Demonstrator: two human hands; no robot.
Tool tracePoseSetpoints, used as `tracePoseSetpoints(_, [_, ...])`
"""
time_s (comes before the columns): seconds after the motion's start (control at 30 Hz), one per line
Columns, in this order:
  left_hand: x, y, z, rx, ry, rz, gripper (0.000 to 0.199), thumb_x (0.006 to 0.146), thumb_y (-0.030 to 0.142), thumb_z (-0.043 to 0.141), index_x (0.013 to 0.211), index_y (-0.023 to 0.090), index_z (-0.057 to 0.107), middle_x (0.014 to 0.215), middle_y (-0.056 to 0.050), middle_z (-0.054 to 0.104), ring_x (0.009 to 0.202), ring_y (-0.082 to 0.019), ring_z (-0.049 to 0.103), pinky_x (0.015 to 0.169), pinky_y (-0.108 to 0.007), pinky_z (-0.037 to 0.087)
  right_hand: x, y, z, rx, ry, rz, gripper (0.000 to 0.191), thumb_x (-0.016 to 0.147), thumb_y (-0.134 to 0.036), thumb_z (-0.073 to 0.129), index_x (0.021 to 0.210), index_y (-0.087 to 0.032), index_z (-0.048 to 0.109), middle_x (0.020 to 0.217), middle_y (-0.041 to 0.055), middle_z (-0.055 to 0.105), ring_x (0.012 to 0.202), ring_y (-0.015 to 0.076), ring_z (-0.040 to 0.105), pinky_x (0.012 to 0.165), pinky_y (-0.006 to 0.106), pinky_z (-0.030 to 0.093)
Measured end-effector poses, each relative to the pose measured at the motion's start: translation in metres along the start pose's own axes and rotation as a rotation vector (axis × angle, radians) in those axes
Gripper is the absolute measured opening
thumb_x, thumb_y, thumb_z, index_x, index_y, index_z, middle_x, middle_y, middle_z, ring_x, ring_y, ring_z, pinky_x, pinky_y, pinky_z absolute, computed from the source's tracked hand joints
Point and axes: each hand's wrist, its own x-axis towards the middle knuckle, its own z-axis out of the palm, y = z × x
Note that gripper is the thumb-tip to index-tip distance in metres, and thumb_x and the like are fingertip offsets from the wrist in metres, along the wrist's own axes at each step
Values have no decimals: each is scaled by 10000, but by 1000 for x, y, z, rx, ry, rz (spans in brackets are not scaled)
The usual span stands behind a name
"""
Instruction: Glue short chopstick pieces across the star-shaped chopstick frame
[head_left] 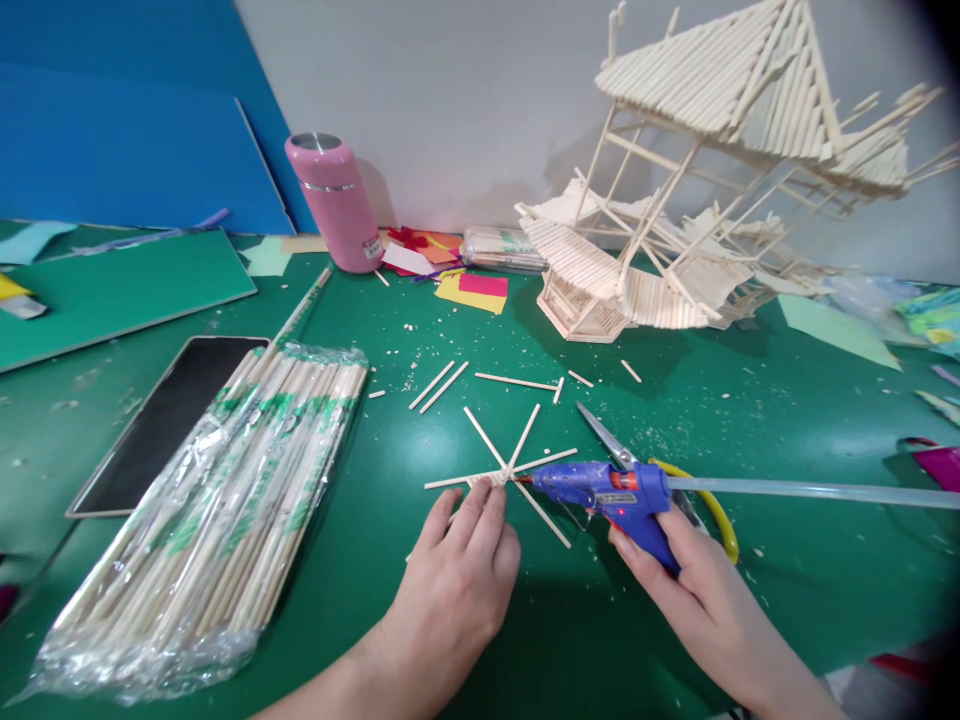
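Observation:
Thin wooden sticks form a star [523,437] lying flat on the green table, their ends meeting at a centre. My left hand [469,570] bends over it, fingertips pinching and pressing the star near its centre; the stick part under the fingers is hidden. In my right hand [705,600] is a blue hot glue gun [600,485], gripped by its handle, with a small red light showing. Its nozzle points left and reaches the star's centre. A long clear glue stick [817,490] sticks out of its back. Scissors with a yellow handle [716,515] lie partly behind the gun.
Loose cut sticks [442,388] and crumbs lie beyond the star. A plastic pack of chopsticks [217,530] rests partly over a dark tablet [165,425] on the left. A pink flask [337,205], coloured paper [472,292] and a stick-built pavilion model [675,200] stand along the wall.

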Motion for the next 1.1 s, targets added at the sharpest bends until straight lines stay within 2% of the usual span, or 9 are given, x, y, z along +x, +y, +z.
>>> tracePoseSetpoints(0.13, [-1,0,0,3,-3,0,184,779,173,448,900,126,580,1161,-164,547,1127,-302,450,910,-439,338,0,-1,-1,1,-5,8,335,850,-379,419,1139,-212,457,955,74,620,806,191,605,650,270,518])
tracePoseSetpoints(0.23, [0,0,0,7,2,1,181,769,171,463,895,124,584,1154,-164,553,1118,-302,458,904,-435,344,0,-1,-2,8,-12,5,328,847,-376,424,1123,-203,467,887,66,633,762,192,615,584,251,520])
tracePoseSetpoints(0.43, [1,0,0,12,-4,6,186,767,186,463,895,129,586,1164,-165,546,1130,-302,445,909,-437,340,0,5,-2,-14,-6,-5,313,845,-368,423,1105,-199,470,761,43,628,747,207,617,547,264,520])
tracePoseSetpoints(0.6, [1,0,0,10,-3,4,188,764,175,456,892,134,587,1155,-158,554,1118,-302,456,900,-439,352,0,4,-1,-7,-1,3,302,838,-363,446,1111,-235,468,864,44,628,778,195,609,603,271,521])
tracePoseSetpoints(0.73, [1,0,0,15,-3,6,192,759,167,449,887,129,587,1152,-159,553,1117,-306,454,899,-442,355,2,7,-3,78,91,75,287,827,-380,467,1066,-222,484,778,21,635,625,153,594,557,244,502])
tracePoseSetpoints(0.83, [1,0,-1,-5,-30,12,204,759,161,439,901,129,583,1164,-158,540,1132,-303,435,909,-445,345,6,19,-14,103,228,164,297,783,-412,522,994,-204,521,662,-2,635,555,151,593,516,231,492])
tracePoseSetpoints(0.9, [1,-1,-3,-31,-41,5,208,766,149,423,901,131,580,1169,-157,532,1140,-299,423,922,-458,324,9,30,-24,69,333,200,311,765,-436,538,972,-204,547,702,10,656,602,168,618,549,240,501])
tracePoseSetpoints(1.0, [0,-1,-3,-95,-25,-31,213,780,104,389,874,140,576,1163,-151,528,1152,-291,402,954,-510,249,16,49,-40,-95,431,170,303,791,-443,499,973,-218,588,920,59,656,770,196,624,642,253,493])
tracePoseSetpoints(1.1, [1,-2,-2,-215,54,-110,224,800,59,377,837,154,576,1111,-120,551,1130,-264,409,948,-514,225,24,71,-49,-294,452,153,313,816,-443,449,953,-216,615,912,77,652,703,186,612,551,247,473])
